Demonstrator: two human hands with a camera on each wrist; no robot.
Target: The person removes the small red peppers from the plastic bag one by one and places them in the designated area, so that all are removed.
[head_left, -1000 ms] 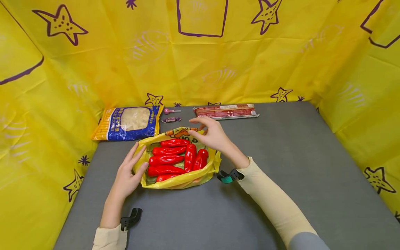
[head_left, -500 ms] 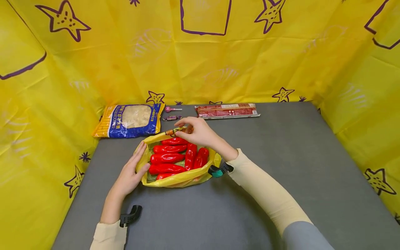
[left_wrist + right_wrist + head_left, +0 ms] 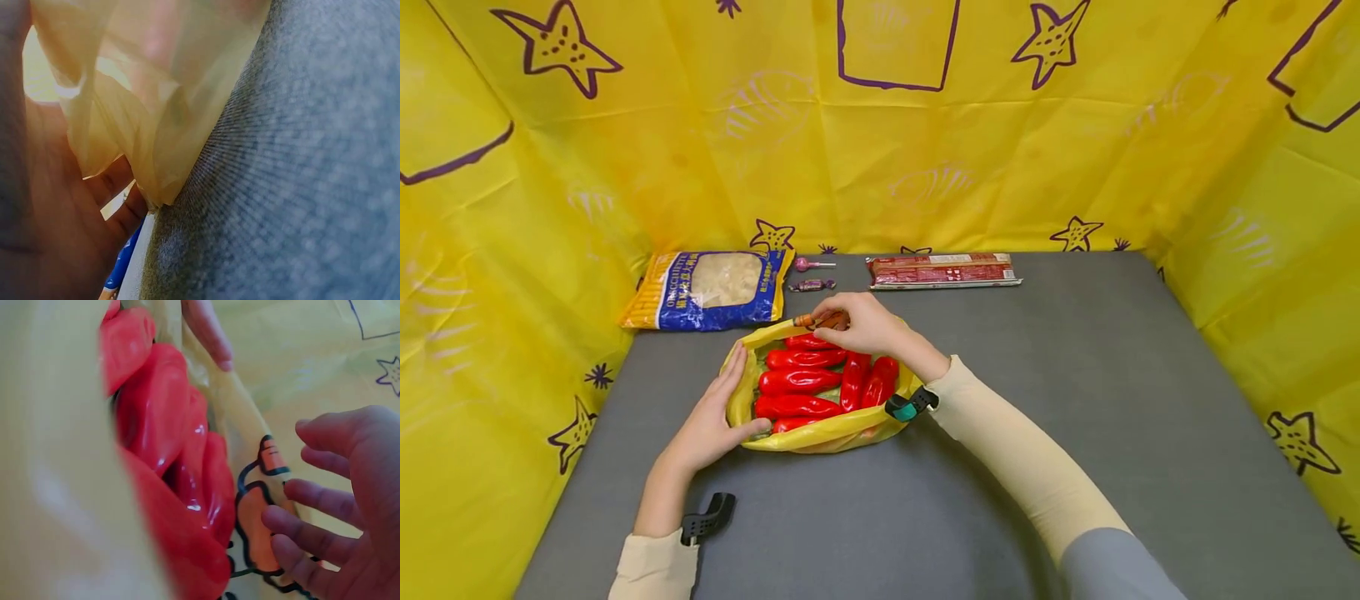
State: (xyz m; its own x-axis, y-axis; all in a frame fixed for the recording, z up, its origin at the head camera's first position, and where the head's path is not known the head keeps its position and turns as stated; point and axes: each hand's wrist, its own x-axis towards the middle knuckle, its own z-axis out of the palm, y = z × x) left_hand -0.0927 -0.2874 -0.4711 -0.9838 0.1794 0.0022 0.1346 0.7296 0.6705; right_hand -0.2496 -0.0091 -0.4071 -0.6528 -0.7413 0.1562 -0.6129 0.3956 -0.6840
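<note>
A yellow plastic bag (image 3: 820, 439) with its mouth spread wide sits on the grey table. Several glossy red peppers (image 3: 801, 382) lie inside it. Along the bag's left side my left hand (image 3: 707, 421) rests with fingers straight, its thumb over the near left rim. In the left wrist view, its fingers are partly hidden behind the thin plastic (image 3: 150, 112). My right hand (image 3: 868, 325) reaches over the bag to the far rim, fingers loosely bent. In the right wrist view, its fingertips are right at the rim beside a printed orange figure (image 3: 253, 519), with thumb and fingers apart.
Behind the bag on the left lies a blue and yellow pasta packet (image 3: 715, 292). To its right are a pink lollipop (image 3: 803, 264) and a purple wrapped candy (image 3: 811, 285). Farther right lies a long red packet (image 3: 943, 271). Yellow printed cloth (image 3: 880, 167) stands around the table.
My right hand has moved left and slightly down along the bag's far rim. My left thumb has shifted down the near left edge. The peppers stay in place.
</note>
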